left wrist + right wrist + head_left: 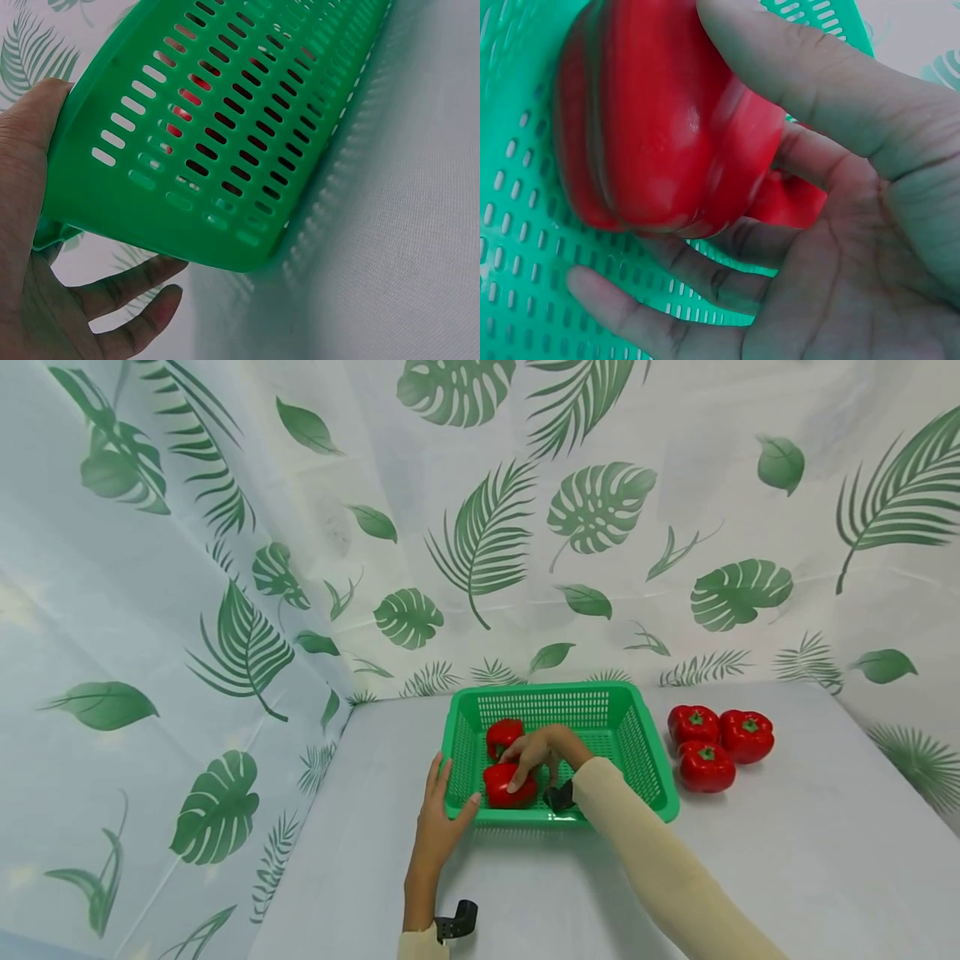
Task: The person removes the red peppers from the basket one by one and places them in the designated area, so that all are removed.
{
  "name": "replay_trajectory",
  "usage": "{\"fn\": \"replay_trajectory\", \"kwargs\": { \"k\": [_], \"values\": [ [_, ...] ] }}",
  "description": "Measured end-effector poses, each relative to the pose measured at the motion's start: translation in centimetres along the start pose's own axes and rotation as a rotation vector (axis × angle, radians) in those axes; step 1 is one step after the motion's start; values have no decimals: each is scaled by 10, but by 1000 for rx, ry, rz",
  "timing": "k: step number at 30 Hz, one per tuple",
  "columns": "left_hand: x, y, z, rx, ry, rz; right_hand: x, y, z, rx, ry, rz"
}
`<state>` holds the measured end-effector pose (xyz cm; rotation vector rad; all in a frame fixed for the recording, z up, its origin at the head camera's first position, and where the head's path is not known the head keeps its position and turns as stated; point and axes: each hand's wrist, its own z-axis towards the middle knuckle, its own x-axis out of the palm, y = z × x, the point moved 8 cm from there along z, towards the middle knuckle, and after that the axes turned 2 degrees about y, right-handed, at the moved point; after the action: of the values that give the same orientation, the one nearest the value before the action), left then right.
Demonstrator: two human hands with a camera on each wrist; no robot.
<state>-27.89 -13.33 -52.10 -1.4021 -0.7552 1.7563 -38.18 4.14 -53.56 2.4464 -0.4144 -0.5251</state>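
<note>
A green plastic basket (652,760) with slotted walls stands on the table and holds two red bell peppers. My right hand (536,752) reaches inside and grips the nearer bell pepper (501,787), thumb on one side and fingers around the other. In the right wrist view this bell pepper (667,120) fills much of the picture above the basket floor. Another bell pepper (504,737) lies just behind it, partly hidden by the hand. My left hand (438,827) rests at the basket's front left corner, thumb at the rim and fingers extended along the outside.
Right of the basket, three more red bell peppers (707,767) sit close together on the white table (810,860). A leaf-patterned curtain (480,543) hangs behind the table and along the left side. Each wrist wears a small black camera (459,920).
</note>
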Motion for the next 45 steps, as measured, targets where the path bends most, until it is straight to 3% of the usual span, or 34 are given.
{"fn": "replay_trajectory", "kwargs": {
  "k": [15,26,45],
  "values": [
    [-2,1,1,1,-4,-2,6,0,-2,-33,64,162],
    [-1,1,-1,-1,6,-14,7,-3,1,-43,77,150],
    [0,-1,-2,-8,-4,1,6,4,-9,-151,108,100]
  ]
}}
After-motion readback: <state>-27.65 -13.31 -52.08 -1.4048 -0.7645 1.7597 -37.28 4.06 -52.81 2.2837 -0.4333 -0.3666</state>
